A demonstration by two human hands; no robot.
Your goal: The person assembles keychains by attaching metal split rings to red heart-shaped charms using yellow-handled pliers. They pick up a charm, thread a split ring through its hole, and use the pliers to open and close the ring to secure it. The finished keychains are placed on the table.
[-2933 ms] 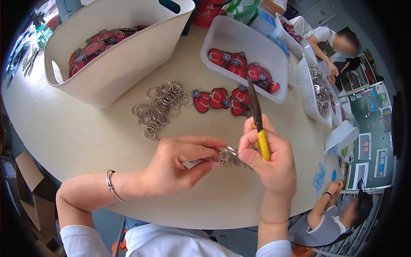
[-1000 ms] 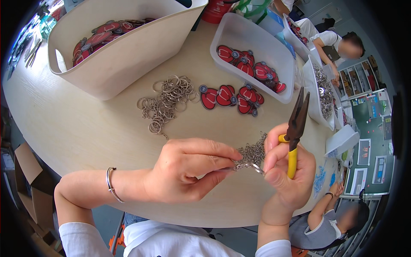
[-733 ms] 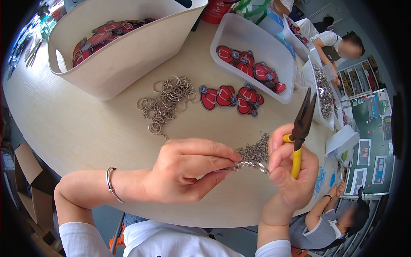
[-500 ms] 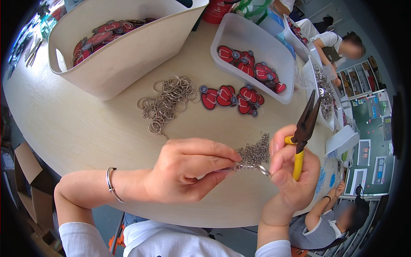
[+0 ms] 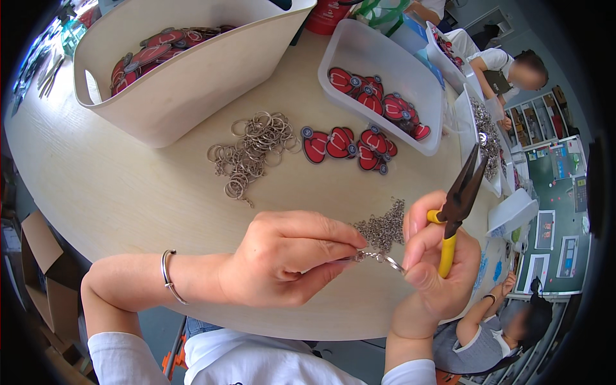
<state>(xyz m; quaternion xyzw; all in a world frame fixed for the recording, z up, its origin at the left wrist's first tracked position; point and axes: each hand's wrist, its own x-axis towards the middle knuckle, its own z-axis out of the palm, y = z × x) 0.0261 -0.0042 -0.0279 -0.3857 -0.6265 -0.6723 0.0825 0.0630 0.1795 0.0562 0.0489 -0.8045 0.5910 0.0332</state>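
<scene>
Between my two hands stretches a silver key ring with a short chain (image 5: 375,256). The fingertips of my left hand (image 5: 282,260) pinch its chain end; whatever else they hold is hidden. My right hand (image 5: 446,260) grips the ring end between thumb and finger. Resting in that same hand are long-nosed pliers (image 5: 462,196) with yellow handles, their dark jaws pointing up and slightly parted, touching nothing. Just beyond my fingertips lies a pile of tiny metal jump rings (image 5: 384,228). Farther off to the left is a heap of key rings with chains (image 5: 253,151).
Several flat red charms (image 5: 340,142) lie on the table (image 5: 128,186) before a translucent bin (image 5: 410,142) holding more. A tall off-white bin (image 5: 212,96) with charms stands at the far left. Metal parts fill a white tray (image 5: 470,144) at right. Two co-workers sit at the right.
Both hands have shifted very slightly, and the chain now hangs a little lower between them. The pliers have tilted slightly to the right. Both grips are kept.
</scene>
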